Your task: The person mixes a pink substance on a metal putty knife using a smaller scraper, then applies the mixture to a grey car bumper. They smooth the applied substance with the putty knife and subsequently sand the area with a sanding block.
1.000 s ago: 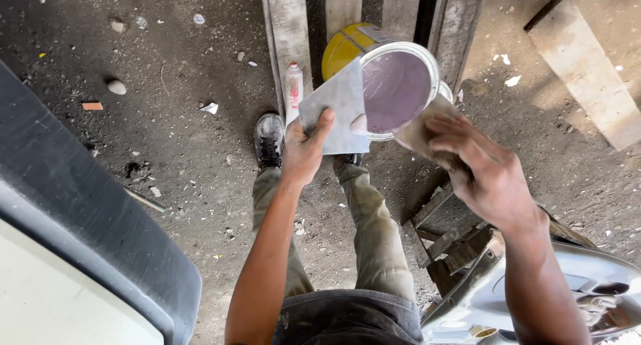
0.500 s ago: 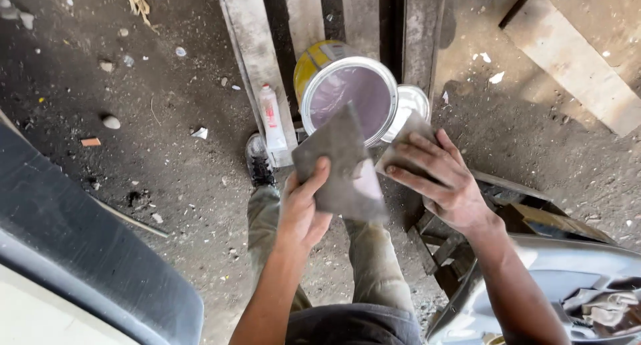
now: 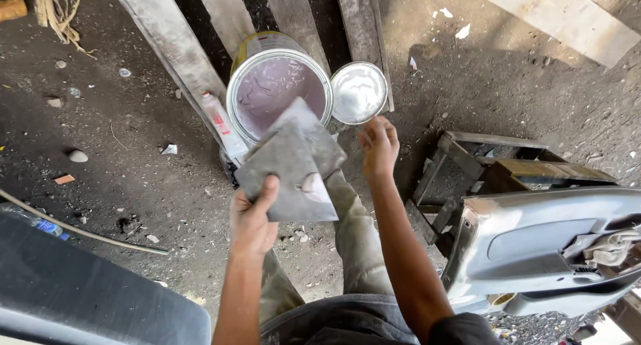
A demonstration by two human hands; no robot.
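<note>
Dirt floor [image 3: 133, 151] lying below: left hand [image 3: 252, 219] is gripping two grey spreader plates [image 3: 290, 165], fingers closed; right hand [image 3: 378, 145], loosely curled and empty, is hovering beside the open putty can [image 3: 278, 91] and its lid [image 3: 358, 91].

Lid [image 3: 358, 91] right of can [image 3: 278, 93]

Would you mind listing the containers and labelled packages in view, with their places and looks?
Paint can: open, round, on the wooden pallet, yellow side label, pale lilac contents.
Lid: round, silvery, right of the can.
Tube: white, red markings, left of the can.
</note>
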